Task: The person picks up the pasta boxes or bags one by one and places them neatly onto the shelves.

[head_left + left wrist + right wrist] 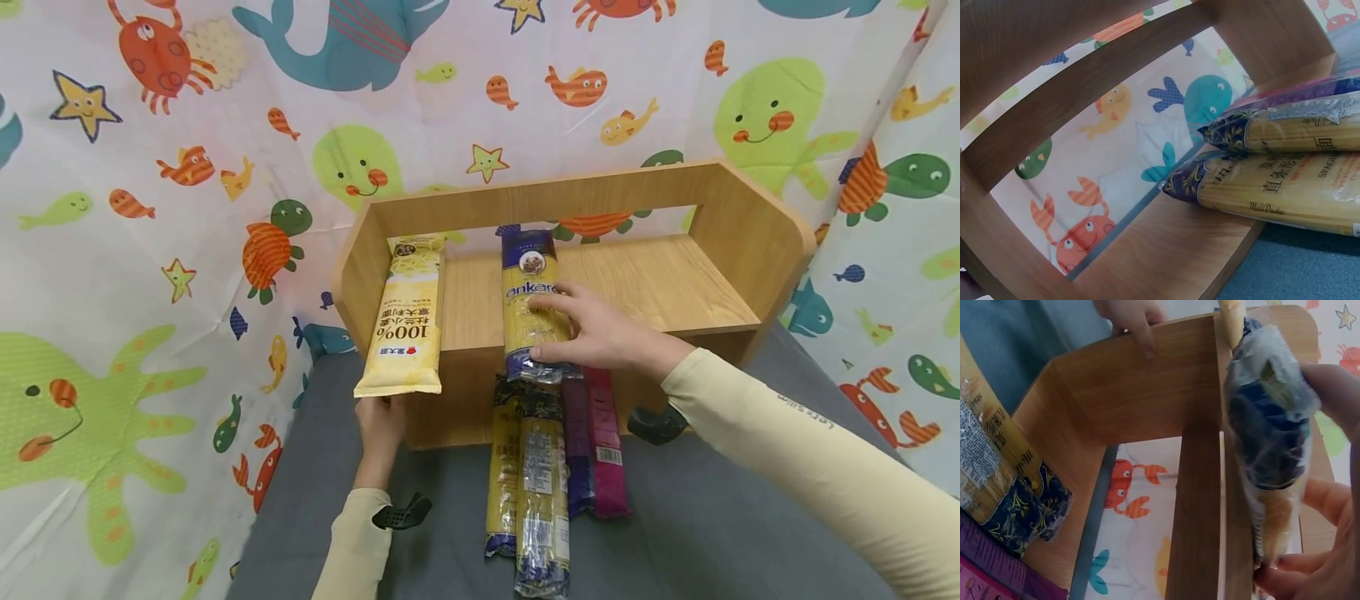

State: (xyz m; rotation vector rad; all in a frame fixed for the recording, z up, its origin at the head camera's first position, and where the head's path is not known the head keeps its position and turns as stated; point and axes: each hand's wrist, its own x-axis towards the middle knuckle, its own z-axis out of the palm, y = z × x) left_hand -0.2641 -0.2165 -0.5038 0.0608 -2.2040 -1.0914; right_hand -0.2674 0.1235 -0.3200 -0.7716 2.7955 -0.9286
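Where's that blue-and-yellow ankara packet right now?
In the head view, the ankara packet is over the upper wooden shelf, in the grip of the right hand, to the right of the pale yellow packet.

Wht. fabric wall [465, 117] is running across the bkgd. & turning a corner at far R of the head view, showing cartoon crabs [156, 60], turtles [265, 257] & starfish [85, 107]. Lt.-brown wooden shelf unit [645, 267] is standing nr. it on a dk. gray surface [697, 517], w/ its lower level sitting in shade.
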